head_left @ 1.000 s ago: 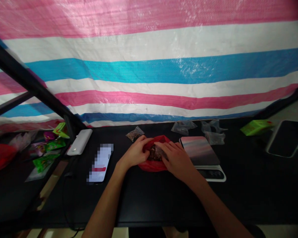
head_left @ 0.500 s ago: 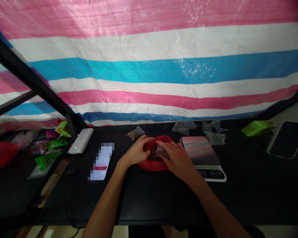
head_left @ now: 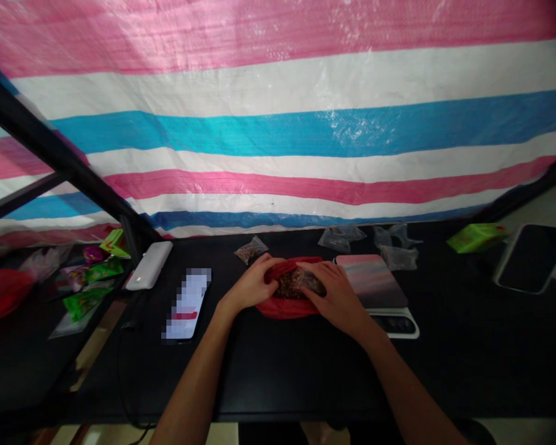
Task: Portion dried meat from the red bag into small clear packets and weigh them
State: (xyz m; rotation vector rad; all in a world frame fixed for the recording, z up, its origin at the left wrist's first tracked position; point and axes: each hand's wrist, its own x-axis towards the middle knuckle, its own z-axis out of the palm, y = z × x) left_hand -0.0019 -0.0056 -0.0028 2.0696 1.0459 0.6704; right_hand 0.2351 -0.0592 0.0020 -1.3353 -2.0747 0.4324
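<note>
While the left hand (head_left: 249, 288) pinches the red bag (head_left: 285, 307) rim, the right hand (head_left: 334, 296) — seemingly gripping a small clear pouch (head_left: 306, 281) — dips inside, just left of the scale (head_left: 375, 290).

No legible text, label or number anywhere.

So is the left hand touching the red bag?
Touching. The head view shows the left hand with its fingers curled over the red bag rim.

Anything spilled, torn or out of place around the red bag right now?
Nothing stands out. Both the left hand and the right hand hold the red bag open on the black table; its brown contents stay inside, none spilled.
</note>
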